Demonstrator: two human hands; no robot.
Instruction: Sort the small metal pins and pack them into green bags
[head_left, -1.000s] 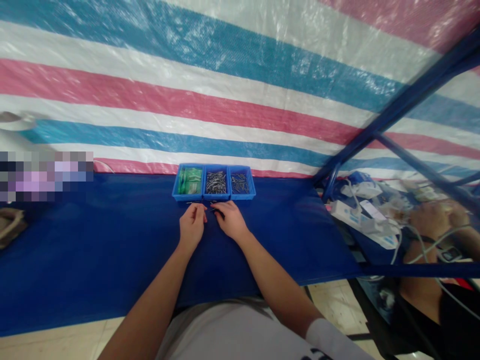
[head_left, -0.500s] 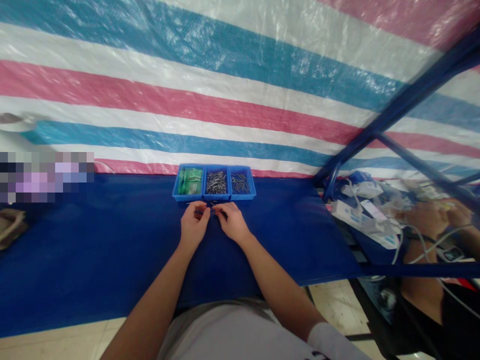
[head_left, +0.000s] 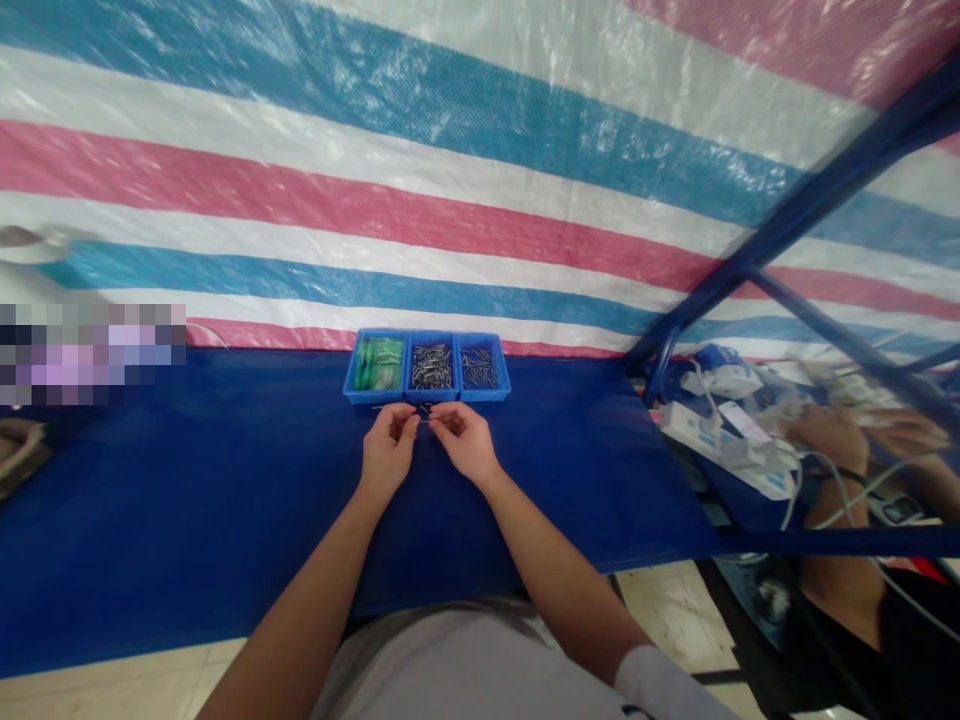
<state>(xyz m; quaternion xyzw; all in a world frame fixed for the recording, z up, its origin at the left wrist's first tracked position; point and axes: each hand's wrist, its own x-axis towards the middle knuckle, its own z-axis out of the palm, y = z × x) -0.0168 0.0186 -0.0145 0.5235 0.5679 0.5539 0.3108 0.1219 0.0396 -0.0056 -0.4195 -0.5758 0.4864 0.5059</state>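
Observation:
My left hand [head_left: 388, 450] and my right hand [head_left: 465, 440] meet almost fingertip to fingertip just in front of a row of blue bins. Both are closed in a pinch. A thin metal pin [head_left: 424, 421] spans the small gap between them; its exact kind is too small to make out. Behind my left hand stands the bin with green packets [head_left: 380, 362]. The middle bin holds many short metal pieces [head_left: 432, 367], and the right one has fewer thin metal pieces [head_left: 478, 369]. A few more slim pieces lie on the blue table close to my fingers.
The blue tabletop [head_left: 225, 500] ends at a striped plastic sheet [head_left: 450, 200]. To the right, a blue metal frame [head_left: 750, 265] rises beside white boxes [head_left: 720, 445] and cables. Another person's hands [head_left: 832, 440] work there. A brown container [head_left: 19, 455] sits far left.
My fingertips have shifted slightly, and the thin pin between them shows more clearly. The bins have not moved. At the right, the other person's hands have moved a little.

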